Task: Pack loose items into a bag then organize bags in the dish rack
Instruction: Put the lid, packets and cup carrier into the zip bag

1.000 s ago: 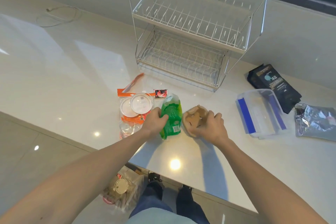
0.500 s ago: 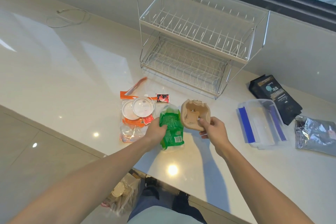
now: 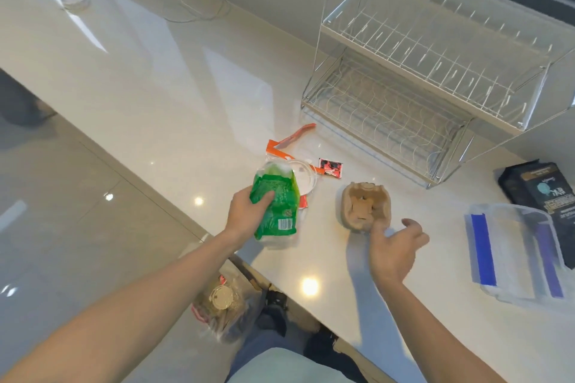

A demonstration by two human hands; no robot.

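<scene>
Early stage — left hand (image 3: 245, 216) grips the green bag (image 3: 276, 205) above the counter (image 3: 174, 121), right hand (image 3: 393, 247) open beside the brown cardboard holder (image 3: 366, 205); dish rack (image 3: 429, 78) bare — packing and racking remain.

Bare counter (image 3: 174, 96) left of the dish rack (image 3: 435, 71); its front crowded by scattered packets.

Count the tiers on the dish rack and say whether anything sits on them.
2. The dish rack has an upper tier at the back and a lower tier nearer the counter edge. Both look bare.
</scene>
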